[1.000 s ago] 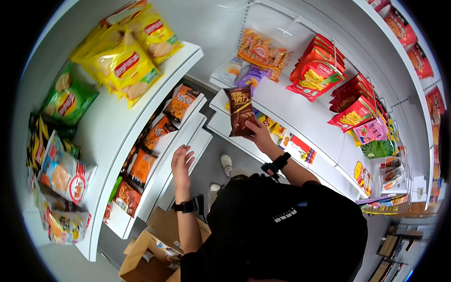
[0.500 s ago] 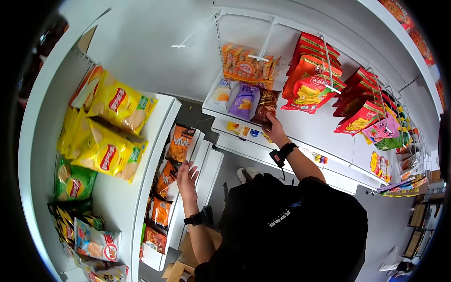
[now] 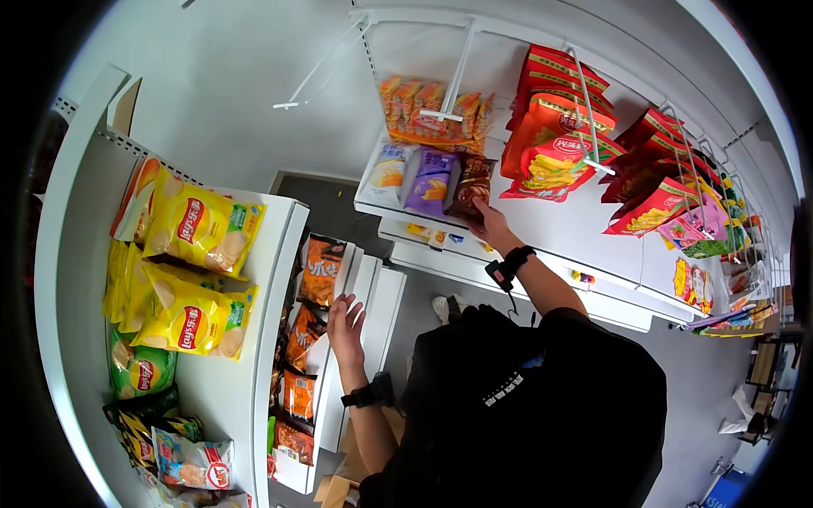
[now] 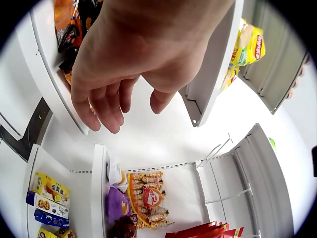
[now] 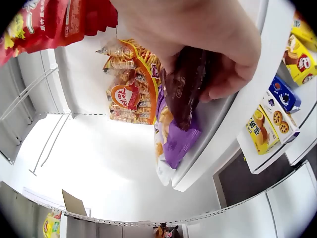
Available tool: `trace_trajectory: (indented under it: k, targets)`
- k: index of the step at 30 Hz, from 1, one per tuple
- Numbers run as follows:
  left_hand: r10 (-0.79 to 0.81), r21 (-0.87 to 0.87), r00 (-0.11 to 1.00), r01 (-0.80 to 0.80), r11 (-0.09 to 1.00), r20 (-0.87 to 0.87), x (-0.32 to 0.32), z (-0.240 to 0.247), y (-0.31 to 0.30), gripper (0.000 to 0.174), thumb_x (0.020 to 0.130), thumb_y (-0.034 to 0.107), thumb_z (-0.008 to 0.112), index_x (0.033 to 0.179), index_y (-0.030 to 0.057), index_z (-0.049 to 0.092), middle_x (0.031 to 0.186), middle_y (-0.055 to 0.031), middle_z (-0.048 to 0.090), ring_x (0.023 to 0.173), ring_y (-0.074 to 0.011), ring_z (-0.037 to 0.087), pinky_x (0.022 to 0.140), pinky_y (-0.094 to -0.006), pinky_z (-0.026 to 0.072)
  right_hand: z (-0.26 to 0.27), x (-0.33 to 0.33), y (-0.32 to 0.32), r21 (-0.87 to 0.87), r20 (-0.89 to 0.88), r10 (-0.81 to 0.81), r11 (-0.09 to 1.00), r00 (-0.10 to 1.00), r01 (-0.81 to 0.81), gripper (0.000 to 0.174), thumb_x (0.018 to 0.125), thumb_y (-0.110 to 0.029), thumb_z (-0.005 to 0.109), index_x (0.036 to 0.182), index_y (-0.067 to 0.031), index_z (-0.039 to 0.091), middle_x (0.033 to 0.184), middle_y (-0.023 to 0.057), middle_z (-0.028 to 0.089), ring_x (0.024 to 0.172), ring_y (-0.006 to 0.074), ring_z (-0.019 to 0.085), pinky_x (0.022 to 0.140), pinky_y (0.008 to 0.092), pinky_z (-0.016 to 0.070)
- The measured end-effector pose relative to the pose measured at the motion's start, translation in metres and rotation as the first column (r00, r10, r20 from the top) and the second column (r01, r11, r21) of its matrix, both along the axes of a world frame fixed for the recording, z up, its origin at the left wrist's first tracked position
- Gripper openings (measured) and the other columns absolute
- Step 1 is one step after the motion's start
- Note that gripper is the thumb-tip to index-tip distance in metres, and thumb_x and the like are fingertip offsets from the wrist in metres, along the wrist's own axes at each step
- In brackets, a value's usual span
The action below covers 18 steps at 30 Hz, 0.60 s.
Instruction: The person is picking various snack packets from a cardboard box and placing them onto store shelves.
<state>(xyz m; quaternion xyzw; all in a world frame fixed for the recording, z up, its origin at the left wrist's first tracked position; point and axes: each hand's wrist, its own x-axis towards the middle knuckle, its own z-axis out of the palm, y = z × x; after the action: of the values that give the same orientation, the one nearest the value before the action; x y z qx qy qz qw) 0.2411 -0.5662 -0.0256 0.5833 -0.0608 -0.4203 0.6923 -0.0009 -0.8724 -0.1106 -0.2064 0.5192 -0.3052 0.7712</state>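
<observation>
On the upper right shelf, the right hand [image 3: 493, 229] grips the near end of a brown snack bag [image 3: 472, 186]. Thumb and fingers of that hand [image 5: 198, 49] wrap round the brown bag [image 5: 184, 87] in the right wrist view, beside a purple bag [image 5: 181, 141]. To its left in the head view lie the purple bag [image 3: 429, 181] and a white bag [image 3: 389, 172]. Empty, the left hand [image 3: 345, 328] hangs with relaxed fingers near the orange snack bags [image 3: 323, 269] on the left lower shelf; the left wrist view shows its fingers [image 4: 106, 106] loosely bent, touching nothing.
Yellow chip bags [image 3: 193, 224] stand on the left shelf [image 3: 279, 254]. A large bag of orange-wrapped snacks [image 3: 436, 114] lies behind the three bags. Red bags [image 3: 559, 161] hang from metal hooks at the right. Small boxes [image 5: 277, 114] sit on a lower shelf. A cardboard box [image 3: 334, 489] is below the left arm.
The right hand has carried the brown bag onto the shelf beside the purple one. The purple and white bags, tilted earlier, now show more upright as the head view has shifted. The left hand stays empty.
</observation>
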Motion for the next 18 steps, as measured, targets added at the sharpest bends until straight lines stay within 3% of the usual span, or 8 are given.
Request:
trace_trajectory:
  k: [2,5,8,11,14,18]
  targets:
    - [-0.006,-0.011,1.0,0.006,1.0,-0.003,-0.002,0.0,0.0,0.045,0.092,0.03,0.055,0.126,0.002,0.046,0.115,-0.0094,0.057,0.1,-0.0192,0.055,0.088,-0.0336,0.0446,0.01,-0.002,0.001,-0.031,-0.147,0.069,0.997,0.987,-0.075,0.058,0.079,-0.047,0.068,0.118,-0.0086,0.048,0.106,0.0067,0.059,0.09,0.0187,0.061,0.075,0.0306,0.0515]
    - [-0.009,-0.026,1.0,0.009,1.0,0.002,-0.009,0.002,0.004,0.046,0.092,0.03,0.055,0.127,0.0019,0.046,0.116,-0.0097,0.057,0.1,-0.0198,0.055,0.088,-0.0341,0.0447,0.0,-0.011,-0.01,-0.034,-0.397,0.226,0.965,0.889,-0.26,0.066,0.076,-0.055,0.066,0.116,-0.0047,0.05,0.094,0.0107,0.061,0.063,0.0227,0.066,0.054,0.028,0.0545]
    - [0.0,-0.03,1.0,0.0,1.0,0.0,-0.013,0.003,0.013,0.047,0.092,0.03,0.055,0.127,0.0013,0.045,0.116,-0.01,0.057,0.1,-0.0202,0.055,0.088,-0.0347,0.0449,0.029,-0.02,-0.001,0.017,-0.447,0.347,0.925,0.825,-0.38,0.073,0.075,-0.06,0.063,0.116,-0.0014,0.049,0.091,0.0147,0.061,0.06,0.0233,0.065,0.055,0.0294,0.0556]
    - [0.017,-0.024,1.0,-0.017,1.0,-0.007,-0.017,-0.002,0.031,0.046,0.092,0.033,0.053,0.128,0.0047,0.045,0.114,-0.0072,0.058,0.1,-0.0186,0.055,0.089,-0.0347,0.0431,0.035,-0.031,0.005,-0.05,-0.471,0.441,0.851,0.764,-0.522,0.07,0.077,-0.056,0.063,0.115,0.0013,0.048,0.086,0.0167,0.06,0.061,0.0239,0.066,0.055,0.0301,0.0559]
    - [0.046,-0.032,0.999,-0.046,0.998,-0.015,-0.023,-0.007,0.055,0.045,0.092,0.033,0.053,0.127,0.0049,0.046,0.115,-0.0069,0.058,0.101,-0.0187,0.055,0.09,-0.0348,0.0433,0.034,-0.039,0.016,-0.074,-0.504,0.413,0.854,0.758,-0.515,0.066,0.08,-0.051,0.061,0.115,0.0033,0.048,0.085,0.0185,0.06,0.061,0.0249,0.066,0.054,0.0303,0.0556]
    - [0.075,-0.054,0.996,-0.077,0.996,-0.044,-0.041,-0.016,0.092,0.044,0.092,0.033,0.054,0.125,0.0048,0.047,0.115,-0.0072,0.058,0.101,-0.0189,0.055,0.089,-0.0348,0.044,0.023,-0.054,0.038,-0.08,-0.511,0.386,0.868,0.768,-0.49,0.062,0.083,-0.051,0.058,0.119,-0.0022,0.046,0.094,0.0157,0.062,0.074,0.0237,0.067,0.059,0.0297,0.0552]
